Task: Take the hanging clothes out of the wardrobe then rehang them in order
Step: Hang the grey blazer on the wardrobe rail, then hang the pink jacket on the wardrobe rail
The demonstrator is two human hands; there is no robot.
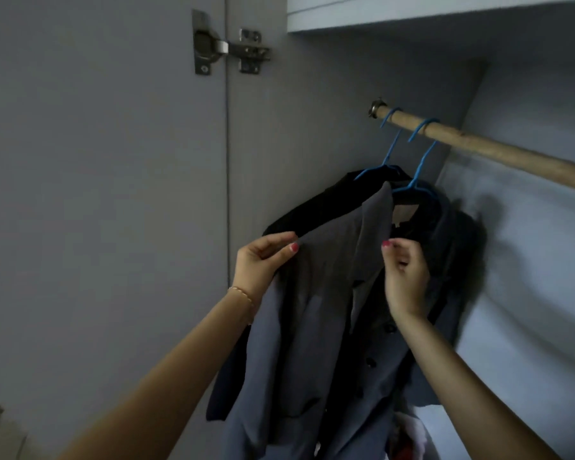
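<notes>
Grey wardrobe (312,111), wooden rod (478,146); left hand (263,260), right hand (404,277) fingers pinch smooth grey jacket (312,310).

Black garment (316,210) mostly hidden behind jacket (312,310).

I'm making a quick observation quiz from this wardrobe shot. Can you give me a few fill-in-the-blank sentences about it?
1. The hangers' hooks are coloured ____.
2. ____ hangers hang on the wooden rail.
3. The left hand pinches the shoulder of the ____ jacket.
4. The right hand holds the jacket's ____.

Missing words: blue; two; grey; collar
</notes>
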